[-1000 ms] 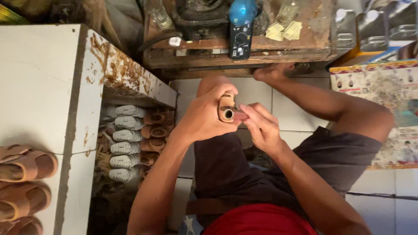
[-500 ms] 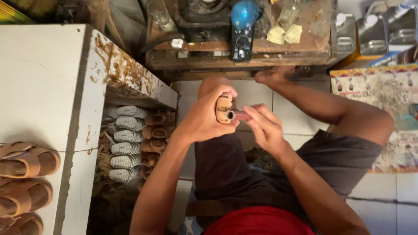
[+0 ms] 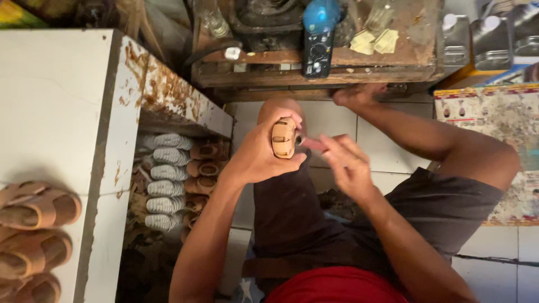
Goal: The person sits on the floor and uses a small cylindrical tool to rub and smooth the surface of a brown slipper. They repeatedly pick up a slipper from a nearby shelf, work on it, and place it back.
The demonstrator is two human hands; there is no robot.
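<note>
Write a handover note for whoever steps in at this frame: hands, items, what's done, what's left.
Left hand: closed grip on a small tan strapped sandal piece, held over the knee.
Right hand: open, fingers beside the piece's dark end, holding nothing visible.
Around: tan sandals on the white table; rows of grey and brown soles underneath.
Done: piece in hand.
Left: cannot tell from this view.

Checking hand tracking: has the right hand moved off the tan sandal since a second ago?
Yes. The right hand has drawn back rightward from the tan sandal, judged against the black handheld device on the bench; the left hand grips the sandal.
</note>
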